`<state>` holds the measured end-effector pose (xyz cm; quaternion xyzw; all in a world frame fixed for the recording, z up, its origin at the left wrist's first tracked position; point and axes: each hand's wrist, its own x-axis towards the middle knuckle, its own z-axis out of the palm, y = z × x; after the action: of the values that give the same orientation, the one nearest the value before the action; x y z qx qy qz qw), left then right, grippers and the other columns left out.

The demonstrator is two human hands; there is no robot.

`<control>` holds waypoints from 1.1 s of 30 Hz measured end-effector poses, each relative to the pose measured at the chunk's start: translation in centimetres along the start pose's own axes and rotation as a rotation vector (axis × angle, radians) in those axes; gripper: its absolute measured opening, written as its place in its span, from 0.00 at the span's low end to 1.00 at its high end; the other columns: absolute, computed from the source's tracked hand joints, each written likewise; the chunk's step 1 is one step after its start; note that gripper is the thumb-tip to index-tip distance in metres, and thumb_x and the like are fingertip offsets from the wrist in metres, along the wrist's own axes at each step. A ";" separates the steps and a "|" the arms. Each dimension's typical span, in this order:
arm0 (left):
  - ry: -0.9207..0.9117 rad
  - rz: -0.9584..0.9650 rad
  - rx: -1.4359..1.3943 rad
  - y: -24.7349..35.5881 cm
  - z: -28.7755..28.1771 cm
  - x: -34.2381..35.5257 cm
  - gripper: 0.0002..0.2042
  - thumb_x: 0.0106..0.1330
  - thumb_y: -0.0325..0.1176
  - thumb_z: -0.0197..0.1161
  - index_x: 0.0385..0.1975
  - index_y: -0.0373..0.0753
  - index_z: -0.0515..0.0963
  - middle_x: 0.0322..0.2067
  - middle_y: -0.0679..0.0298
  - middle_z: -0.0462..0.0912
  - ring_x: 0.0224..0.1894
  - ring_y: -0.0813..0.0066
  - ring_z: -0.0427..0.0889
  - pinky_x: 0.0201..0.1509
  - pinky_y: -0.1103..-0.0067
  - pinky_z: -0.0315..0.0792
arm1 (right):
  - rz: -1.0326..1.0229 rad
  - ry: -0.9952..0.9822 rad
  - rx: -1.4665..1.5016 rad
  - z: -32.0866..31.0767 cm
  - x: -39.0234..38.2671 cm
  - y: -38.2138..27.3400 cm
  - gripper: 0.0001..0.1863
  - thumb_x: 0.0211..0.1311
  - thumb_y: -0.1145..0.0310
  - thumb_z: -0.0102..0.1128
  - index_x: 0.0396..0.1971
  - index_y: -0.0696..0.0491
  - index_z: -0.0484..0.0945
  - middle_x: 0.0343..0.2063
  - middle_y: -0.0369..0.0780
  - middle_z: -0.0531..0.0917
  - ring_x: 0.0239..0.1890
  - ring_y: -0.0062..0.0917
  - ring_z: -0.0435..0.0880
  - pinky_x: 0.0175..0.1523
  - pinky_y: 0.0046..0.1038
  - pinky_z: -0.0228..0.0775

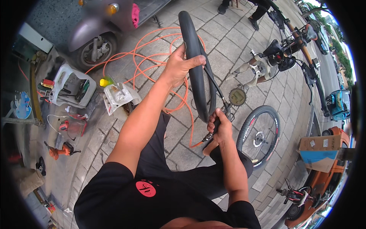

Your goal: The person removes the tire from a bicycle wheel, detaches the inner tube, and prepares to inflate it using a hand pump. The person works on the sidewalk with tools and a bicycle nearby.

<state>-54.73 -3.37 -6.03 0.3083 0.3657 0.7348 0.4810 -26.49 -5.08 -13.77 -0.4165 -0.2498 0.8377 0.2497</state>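
Note:
My left hand (182, 68) grips a black bicycle inner tube (196, 86), thumb across it and fingers behind. The tube looks swollen with air and hangs upright as a long narrow loop. My right hand (222, 129) is wrapped round the black handle of a tire inflator gun, beside the tube's lower end. On the gun sits a round gauge (238, 97) with a ridged rim. A short black hose (215, 84) runs from the gun up to the tube; its joint is partly hidden. An orange air hose (196, 144) joins the gun's lower end.
Orange hose coils (143, 57) lie on the paving. A bicycle wheel (259, 135) is at my right, below a bicycle (293, 53). To my left are a white tool bin (72, 86), a cordless drill (61, 150) and a scooter (93, 45). A person's legs (259, 15) show far off.

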 end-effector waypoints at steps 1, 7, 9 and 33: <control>-0.002 -0.002 0.004 0.0 0.0 -0.1 0.24 0.61 0.31 0.80 0.54 0.37 0.75 0.39 0.64 0.84 0.41 0.72 0.86 0.52 0.72 0.82 | 0.006 -0.005 -0.001 0.0 0.0 0.1 0.17 0.76 0.54 0.60 0.32 0.50 0.72 0.25 0.36 0.74 0.20 0.23 0.71 0.23 0.26 0.60; 0.012 0.025 0.058 -0.5 0.0 0.2 0.23 0.65 0.31 0.78 0.54 0.35 0.73 0.41 0.58 0.84 0.43 0.67 0.88 0.49 0.69 0.86 | 0.000 0.010 -0.015 -0.3 -0.1 0.0 0.16 0.76 0.55 0.61 0.34 0.51 0.73 0.25 0.36 0.75 0.20 0.23 0.71 0.23 0.26 0.61; 0.013 0.023 0.082 -0.8 0.0 0.2 0.23 0.64 0.32 0.78 0.53 0.34 0.73 0.41 0.56 0.84 0.43 0.67 0.88 0.47 0.69 0.86 | -0.014 0.048 -0.019 -0.2 -0.3 0.1 0.16 0.75 0.55 0.61 0.36 0.53 0.75 0.25 0.36 0.75 0.20 0.23 0.72 0.23 0.27 0.61; 0.540 -0.284 0.209 0.2 -5.2 1.7 0.14 0.63 0.35 0.73 0.40 0.34 0.78 0.28 0.53 0.81 0.23 0.62 0.84 0.26 0.66 0.84 | 0.018 -0.028 -0.278 2.0 -1.7 2.4 0.21 0.71 0.53 0.67 0.26 0.54 0.77 0.17 0.34 0.75 0.14 0.18 0.71 0.19 0.25 0.59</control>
<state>-59.58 -3.05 -8.54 0.0960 0.5927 0.6742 0.4301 -27.70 -8.38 -13.26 -0.4377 -0.3631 0.8029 0.1786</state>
